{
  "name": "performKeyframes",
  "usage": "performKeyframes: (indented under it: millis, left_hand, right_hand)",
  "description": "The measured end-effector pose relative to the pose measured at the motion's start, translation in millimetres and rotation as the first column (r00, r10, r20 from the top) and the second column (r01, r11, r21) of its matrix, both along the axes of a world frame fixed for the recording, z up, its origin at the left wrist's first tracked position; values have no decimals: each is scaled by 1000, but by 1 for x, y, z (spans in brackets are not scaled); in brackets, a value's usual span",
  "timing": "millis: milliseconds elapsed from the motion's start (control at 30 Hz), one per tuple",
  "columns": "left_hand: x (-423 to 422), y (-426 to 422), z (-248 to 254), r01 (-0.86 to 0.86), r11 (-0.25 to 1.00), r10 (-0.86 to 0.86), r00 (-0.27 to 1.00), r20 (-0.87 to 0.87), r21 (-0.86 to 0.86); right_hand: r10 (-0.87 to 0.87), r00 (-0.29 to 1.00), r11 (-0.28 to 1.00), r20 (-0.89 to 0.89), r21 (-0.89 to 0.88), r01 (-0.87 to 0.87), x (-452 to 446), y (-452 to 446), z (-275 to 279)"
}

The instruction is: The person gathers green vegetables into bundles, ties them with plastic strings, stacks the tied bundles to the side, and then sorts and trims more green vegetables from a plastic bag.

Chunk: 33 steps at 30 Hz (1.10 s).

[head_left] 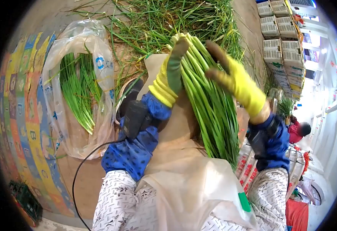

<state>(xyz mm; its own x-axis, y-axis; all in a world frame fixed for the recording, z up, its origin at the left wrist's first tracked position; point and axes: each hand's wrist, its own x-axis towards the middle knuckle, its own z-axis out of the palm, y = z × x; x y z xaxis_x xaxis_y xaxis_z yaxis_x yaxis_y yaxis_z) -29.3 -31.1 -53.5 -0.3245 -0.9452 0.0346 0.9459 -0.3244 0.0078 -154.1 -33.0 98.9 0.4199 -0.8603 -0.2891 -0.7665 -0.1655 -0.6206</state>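
Observation:
A thick bunch of long green stalks [210, 104] lies slantwise over my lap, its pale ends at the top. My left hand [173, 69], in a yellow glove with a dark green palm, presses against the bunch's left side near the pale ends. Its fingertips reach the pale ends, with the fingers held straight. On the right side, my right hand [239, 79], gloved in yellow with brown fingertips, has its fingers spread beside the stalks. A translucent apron [191, 184] covers my lap below the bunch.
At left a clear plastic bag [109, 84] holds more green stalks [80, 92]. Loose greens [183, 19] are heaped beyond my hands. A colourful mat [34, 127] and a dark crate [25, 198] are at far left. Stacked white crates [283, 50] and a person in red [294, 131] are at right.

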Motion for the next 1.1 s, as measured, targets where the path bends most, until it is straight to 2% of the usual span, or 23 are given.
performKeyframes:
  millis: [33,67,100,167,233,267,300,367,400,467,500,533,567,600,633,733,800,833,900,967,1000,1033,1100]
  left_hand:
    - [-3,-1,-5,-46,999,45,995,88,7]
    - [4,5,9,-7,993,7,1000,3,119]
    - [6,4,3,18,995,-9,995,-95,103]
    - [8,1,-14,72,996,-53,957,-284,57]
    - [0,7,-2,-253,946,260,966,-5,204]
    - [-1,9,4,-366,913,344,928,142,180]
    - [-1,10,14,-472,871,423,862,279,136]
    - [0,3,-17,-265,960,261,964,52,90]
    - [0,0,-33,-153,986,156,987,-44,58]
    - [2,4,-50,-249,965,259,953,160,-81]
    - [6,6,-48,-289,946,319,913,253,-149]
    - [8,11,-45,-422,861,493,557,668,-283]
    - [12,19,-41,-330,932,362,880,309,-152]
    - [22,25,-14,-159,987,157,981,-110,-5]
    - [24,30,-3,-108,994,104,984,-143,-27]
    - [3,23,-73,-25,979,-11,985,174,202]
    - [17,28,24,31,989,16,949,316,-143]
    - [20,24,34,46,982,19,941,337,-184]
    - [18,16,39,85,980,-12,930,369,-181]
    - [19,14,54,147,955,-36,920,391,-258]
    - [19,14,61,153,951,-25,904,426,-269]
    - [19,14,65,158,947,-12,887,461,-279]
    - [22,9,69,175,923,15,874,486,-343]
  right_hand:
    - [48,994,996,94,-83,-40,-4,17,-13]
    - [29,1000,985,13,-172,-26,-7,32,-19]
    - [1,998,965,-64,-260,-17,-10,45,-23]
    - [-188,973,956,136,-203,213,-9,56,-32]
    - [-380,863,903,334,-69,424,-6,63,-36]
    - [-514,778,843,361,48,535,-5,60,-36]
    - [-454,823,860,342,-74,506,-5,56,-38]
    - [-517,792,842,326,29,538,2,56,-27]
    - [-473,827,861,305,-42,507,1,57,-31]
    - [-413,872,871,264,-166,463,0,58,-35]
    - [-424,866,867,266,-158,473,-1,60,-36]
    - [-436,859,861,269,-153,485,-3,60,-38]
    - [-451,850,853,271,-149,500,-5,60,-39]
    - [-456,810,828,369,-157,538,-8,58,-48]
    - [-467,812,827,351,-151,541,-10,53,-52]
    - [-546,781,792,303,-117,600,-16,49,-49]
    - [-583,745,780,324,-35,625,-4,50,-36]
    - [-571,748,797,338,10,604,1,49,-31]
    - [-671,589,725,450,235,647,2,49,-36]
    - [-673,431,712,601,370,596,0,54,-40]
    - [-664,426,721,614,374,584,-4,55,-42]
    - [-623,364,739,692,367,565,-4,58,-43]
    - [-578,518,791,630,276,547,-16,69,-24]
